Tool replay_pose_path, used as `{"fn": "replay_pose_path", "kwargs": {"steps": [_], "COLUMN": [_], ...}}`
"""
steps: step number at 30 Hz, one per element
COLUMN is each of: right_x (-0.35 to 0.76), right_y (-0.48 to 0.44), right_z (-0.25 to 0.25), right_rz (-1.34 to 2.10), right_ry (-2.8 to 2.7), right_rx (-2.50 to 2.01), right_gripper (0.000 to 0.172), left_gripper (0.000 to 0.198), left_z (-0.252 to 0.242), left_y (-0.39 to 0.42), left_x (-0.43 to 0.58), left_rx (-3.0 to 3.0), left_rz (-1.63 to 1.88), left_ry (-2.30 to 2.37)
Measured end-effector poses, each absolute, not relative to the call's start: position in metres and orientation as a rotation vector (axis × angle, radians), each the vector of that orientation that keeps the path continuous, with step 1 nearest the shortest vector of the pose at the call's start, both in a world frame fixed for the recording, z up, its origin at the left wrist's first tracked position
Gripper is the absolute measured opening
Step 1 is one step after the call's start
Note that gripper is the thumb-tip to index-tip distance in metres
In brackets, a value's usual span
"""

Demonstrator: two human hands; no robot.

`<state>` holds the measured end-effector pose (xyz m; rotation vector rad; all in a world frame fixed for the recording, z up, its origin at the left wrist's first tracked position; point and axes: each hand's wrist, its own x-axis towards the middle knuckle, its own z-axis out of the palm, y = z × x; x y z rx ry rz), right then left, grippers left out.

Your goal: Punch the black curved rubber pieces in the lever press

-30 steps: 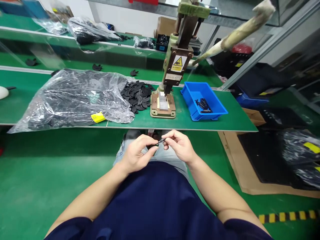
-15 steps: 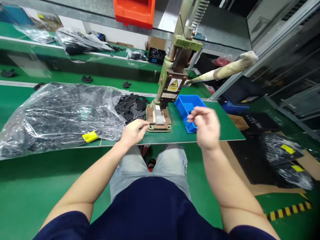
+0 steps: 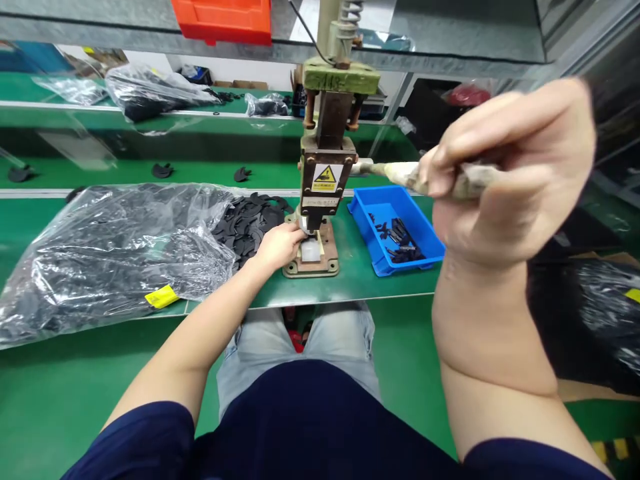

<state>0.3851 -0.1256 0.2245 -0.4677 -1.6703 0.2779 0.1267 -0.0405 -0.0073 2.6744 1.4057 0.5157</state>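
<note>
A hand-lever press (image 3: 327,143) stands on the green table, with a warning label on its ram housing. My left hand (image 3: 281,245) reaches in from the left to its base, fingertips pinched at the fixture (image 3: 311,251) beneath the ram. A small black piece (image 3: 312,235) shows at those fingertips, partly hidden. My right hand (image 3: 520,167), raised close to the camera, is wrapped round the press's lever handle (image 3: 400,173), which has a worn pale covering. Left of the base lies a pile of curved black plastic pieces (image 3: 250,223).
A large clear bag (image 3: 115,247) of black pieces covers the table's left side. To the right of the press, a blue bin (image 3: 383,200) holds several black parts. An orange bin (image 3: 225,17) sits on the shelf above. Behind runs a green strip with scattered black pieces (image 3: 243,175).
My right hand has moved from above the blue bin up to the lever and closed on it. The left hand has moved in under the ram. The view has shifted.
</note>
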Motion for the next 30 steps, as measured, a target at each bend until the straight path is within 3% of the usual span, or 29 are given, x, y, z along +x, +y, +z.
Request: {"fn": "replay_pose_path", "kwargs": {"steps": [7, 16, 23, 30], "right_x": [0.397, 0.392, 0.39, 0.386], "right_y": [-0.134, -0.149, -0.147, -0.15], "right_z": [0.175, 0.068, 0.058, 0.057], "right_rz": [0.276, 0.013, 0.001, 0.009], "right_ry": [-1.778, -1.669, -1.606, -1.557], "right_rx": [-0.481, -0.65, -0.645, -0.69], "right_gripper": [0.018, 0.02, 0.021, 0.016], "left_gripper": [0.035, 0.033, 0.036, 0.044], "left_z": [-0.004, -0.003, 0.016, 0.03], "left_y": [-0.039, -0.044, -0.022, 0.089], "left_x": [0.126, 0.129, 0.11, 0.066], "left_rx": [2.699, 2.649, 2.651, 2.567], "left_rz": [0.505, 0.488, 0.326, 0.064], "left_ry": [1.33, 1.352, 1.391, 1.79]}}
